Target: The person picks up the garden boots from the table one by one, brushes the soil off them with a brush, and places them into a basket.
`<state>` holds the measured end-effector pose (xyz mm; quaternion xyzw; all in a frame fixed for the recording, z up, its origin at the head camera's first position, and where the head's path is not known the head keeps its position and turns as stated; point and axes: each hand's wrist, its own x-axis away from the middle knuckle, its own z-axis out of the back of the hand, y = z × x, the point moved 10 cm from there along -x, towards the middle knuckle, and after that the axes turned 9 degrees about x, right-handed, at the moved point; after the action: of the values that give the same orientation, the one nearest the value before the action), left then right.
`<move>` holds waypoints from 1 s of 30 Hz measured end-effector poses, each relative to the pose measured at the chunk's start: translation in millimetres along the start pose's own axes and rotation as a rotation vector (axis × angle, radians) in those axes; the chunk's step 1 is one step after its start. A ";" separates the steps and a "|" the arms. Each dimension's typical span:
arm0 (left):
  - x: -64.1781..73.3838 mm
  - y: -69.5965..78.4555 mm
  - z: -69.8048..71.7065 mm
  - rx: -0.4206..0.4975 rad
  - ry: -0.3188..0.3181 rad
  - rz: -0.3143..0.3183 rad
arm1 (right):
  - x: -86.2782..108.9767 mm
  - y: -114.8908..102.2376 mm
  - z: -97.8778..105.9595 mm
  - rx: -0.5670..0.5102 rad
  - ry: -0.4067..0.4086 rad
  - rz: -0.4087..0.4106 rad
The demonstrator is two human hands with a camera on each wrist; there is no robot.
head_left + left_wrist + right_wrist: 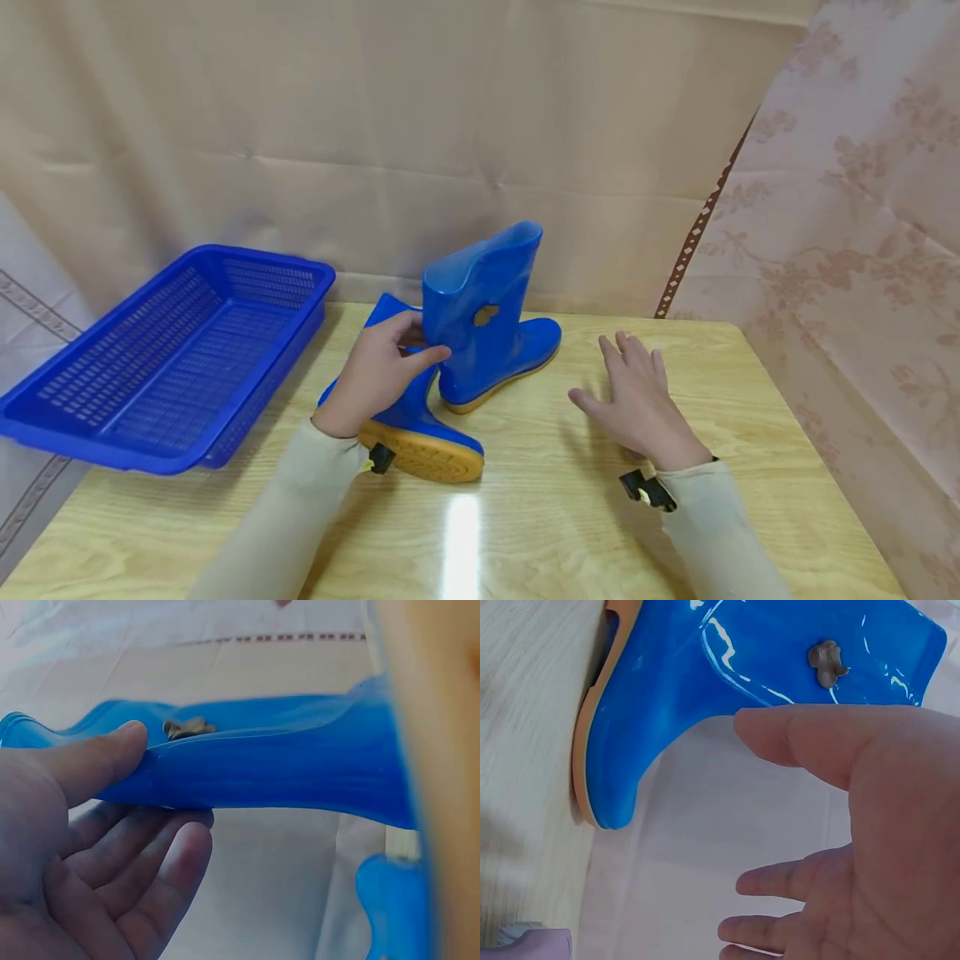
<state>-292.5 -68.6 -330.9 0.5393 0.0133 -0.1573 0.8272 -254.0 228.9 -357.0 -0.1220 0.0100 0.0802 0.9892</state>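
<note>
An upright blue rain boot (487,333) with a yellow sole and a brown ornament stands near the back of the table. My left hand (378,362) holds its shaft at the heel side, the thumb on the near face and the fingers behind, as the left wrist view shows. Beneath my left forearm, the other blue rain boot (420,417) lies tipped over, its yellow sole facing me; the hand and sleeve hide part of it. To the right of the upright boot, my right hand (637,400) hovers over the table, fingers spread, holding nothing.
A blue plastic basket (318,287) sits at the left of the wooden table (555,517). Beige cloth (600,167) hangs behind, and patterned cloth (862,250) borders the right. A purple object with grey bristles (536,945) shows at a corner of the right wrist view.
</note>
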 end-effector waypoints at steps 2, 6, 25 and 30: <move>-3.2 -6.5 7.4 0.001 0.019 0.035 | -0.5 0.2 -2.9 0.008 -0.012 0.003; -7.6 -14.3 18.2 -0.013 0.054 0.074 | -0.8 0.5 -7.8 0.026 -0.033 0.004; -2.1 8.7 25.2 -0.108 0.023 0.010 | 2.4 70.6 -35.4 0.035 -0.260 -0.131; 0.5 12.6 31.1 -0.141 0.039 0.007 | -0.7 87.7 -39.9 0.077 -0.341 -0.208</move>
<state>-293.2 -92.0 -306.8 0.4828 0.0386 -0.1425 0.8632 -268.8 303.0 -416.7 -0.0690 -0.1673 -0.0033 0.9835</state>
